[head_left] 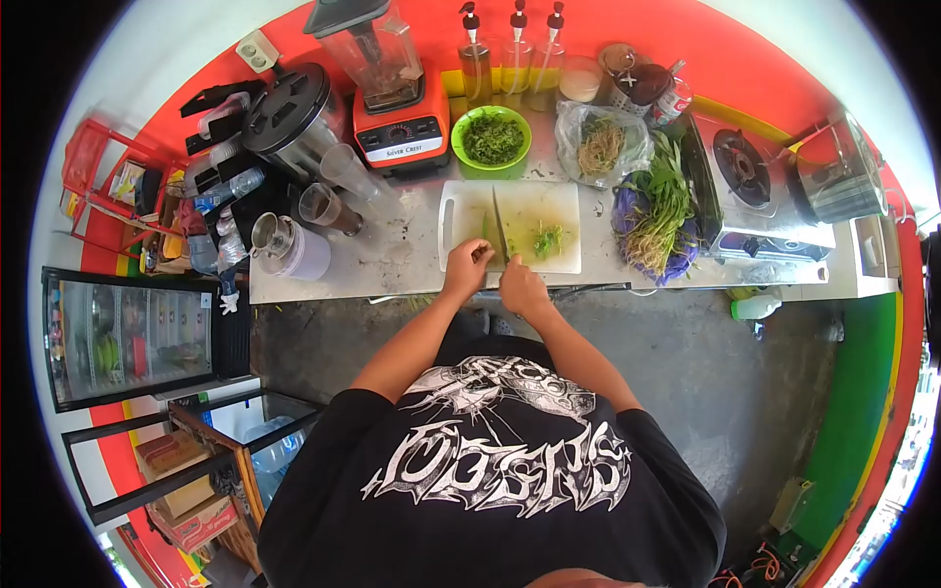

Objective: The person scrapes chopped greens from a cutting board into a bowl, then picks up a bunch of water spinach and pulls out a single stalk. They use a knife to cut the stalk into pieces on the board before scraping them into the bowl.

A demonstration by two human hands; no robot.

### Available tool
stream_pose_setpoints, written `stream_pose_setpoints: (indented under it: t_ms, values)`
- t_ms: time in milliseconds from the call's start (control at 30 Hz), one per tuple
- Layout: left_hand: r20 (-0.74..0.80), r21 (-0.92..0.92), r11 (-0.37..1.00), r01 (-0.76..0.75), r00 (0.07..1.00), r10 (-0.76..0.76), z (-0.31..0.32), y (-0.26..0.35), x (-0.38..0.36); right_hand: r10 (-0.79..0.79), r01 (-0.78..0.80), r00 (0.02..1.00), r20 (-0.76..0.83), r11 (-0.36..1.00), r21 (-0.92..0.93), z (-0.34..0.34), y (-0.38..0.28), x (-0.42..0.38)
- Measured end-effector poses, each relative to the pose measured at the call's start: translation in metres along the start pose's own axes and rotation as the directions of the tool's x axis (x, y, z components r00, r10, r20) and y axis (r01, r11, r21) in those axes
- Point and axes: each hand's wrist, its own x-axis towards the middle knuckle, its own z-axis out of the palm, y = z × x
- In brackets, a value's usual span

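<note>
A white cutting board [461, 211] lies at the counter's front edge. My right hand [524, 287] is closed round the handle of a knife [499, 218], whose blade points away from me across the board. To the left of the blade, my left hand [469, 267] is closed with fingertips together; whatever it pinches is too small to name. A thin green stem [485, 227] lies just beyond those fingers. Cut green pieces [547, 239] rest on the board right of the knife. Behind the board stands a green bowl [492, 139] of chopped greens.
Right of the board are a plastic bag of roots [600, 147] and a bunch of leafy greens [667, 201], then a gas stove [755, 186] with a metal pot [843, 176]. An orange blender [400, 122], pump bottles [476, 64] and a brown-stained cup [328, 210] stand behind and left.
</note>
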Motion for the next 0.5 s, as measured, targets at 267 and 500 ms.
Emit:
stream_pose_setpoints:
  t_ms: [267, 500]
  values:
    - [-0.202, 0.127, 0.992, -0.007, 0.979, 0.033, 0.000, 0.011, 0.017, 0.008, 0.006, 0.988, -0.157, 0.996, 0.084, -0.014, 0.021, -0.014]
    - [-0.207, 0.369, 0.928, -0.052, 0.969, 0.137, -0.009, 0.008, 0.023, -0.209, 0.230, 0.972, -0.104, 0.934, 0.273, 0.009, 0.013, -0.018]
